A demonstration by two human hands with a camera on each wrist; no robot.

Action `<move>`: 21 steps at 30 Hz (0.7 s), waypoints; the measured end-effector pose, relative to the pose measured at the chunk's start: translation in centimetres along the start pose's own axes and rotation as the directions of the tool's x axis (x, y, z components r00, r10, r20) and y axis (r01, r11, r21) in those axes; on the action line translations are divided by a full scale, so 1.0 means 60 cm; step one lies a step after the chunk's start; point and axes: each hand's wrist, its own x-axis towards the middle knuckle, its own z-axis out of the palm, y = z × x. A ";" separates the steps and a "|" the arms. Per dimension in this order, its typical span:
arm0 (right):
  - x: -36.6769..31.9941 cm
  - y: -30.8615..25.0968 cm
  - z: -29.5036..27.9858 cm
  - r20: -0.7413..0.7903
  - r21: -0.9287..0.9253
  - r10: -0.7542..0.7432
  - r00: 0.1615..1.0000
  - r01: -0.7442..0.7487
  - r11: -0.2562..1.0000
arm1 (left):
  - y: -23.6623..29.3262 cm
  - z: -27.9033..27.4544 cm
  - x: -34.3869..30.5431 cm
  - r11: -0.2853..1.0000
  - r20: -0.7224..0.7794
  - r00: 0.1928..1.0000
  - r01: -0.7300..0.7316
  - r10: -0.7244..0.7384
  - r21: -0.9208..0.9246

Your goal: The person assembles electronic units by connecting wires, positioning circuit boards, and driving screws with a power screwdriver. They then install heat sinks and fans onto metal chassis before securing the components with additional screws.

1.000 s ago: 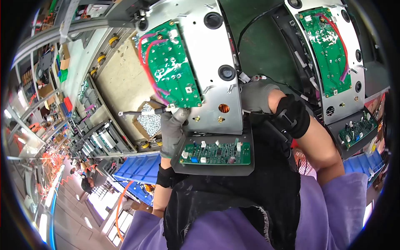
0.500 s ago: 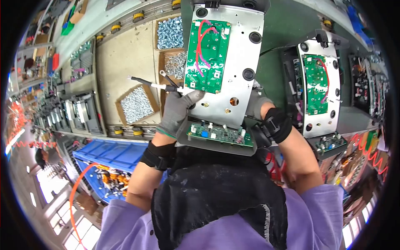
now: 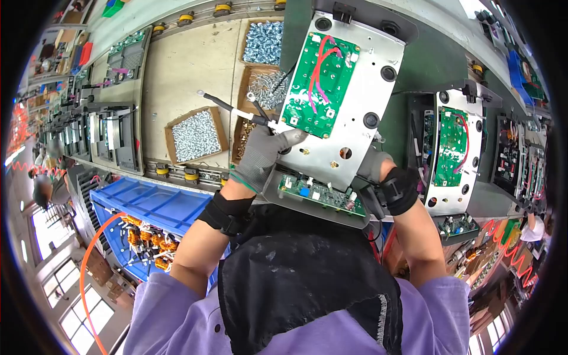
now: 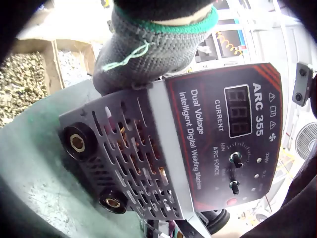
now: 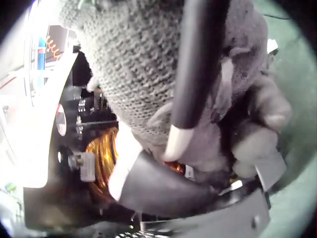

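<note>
A partly built welding machine (image 3: 358, 127) is tilted in front of me, with a green circuit board (image 3: 334, 77) and red wires on its silver plate. My gloved left hand (image 3: 260, 152) grips its near left edge, thumb over the plate. Black cables (image 3: 222, 106) with ring ends stick out beside that hand. In the left wrist view the front panel (image 4: 218, 163) reads ARC 355, over a slotted grille with two round sockets. My gloved right hand (image 3: 371, 165) holds the right side, partly hidden. The right wrist view shows its curled fingers (image 5: 257, 144) near a copper coil (image 5: 103, 153).
A second, similar machine (image 3: 452, 148) stands on the green surface to the right. Boxes of screws (image 3: 195, 137) lie to the left, beside rollers (image 3: 192, 176). A blue bin (image 3: 148, 198) with copper coils stands at the near left. More units (image 3: 515, 154) stand farther right.
My view has swung round, so the boxes of screws now show fully at left. The machine's far end has swung rightward in view, with both hands staying on it.
</note>
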 end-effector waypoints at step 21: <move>-0.003 -0.046 -0.029 0.045 -0.031 0.110 0.993 -0.108 0.994 | 0.010 -0.008 -0.005 0.997 0.018 0.999 0.049 -0.048 -0.057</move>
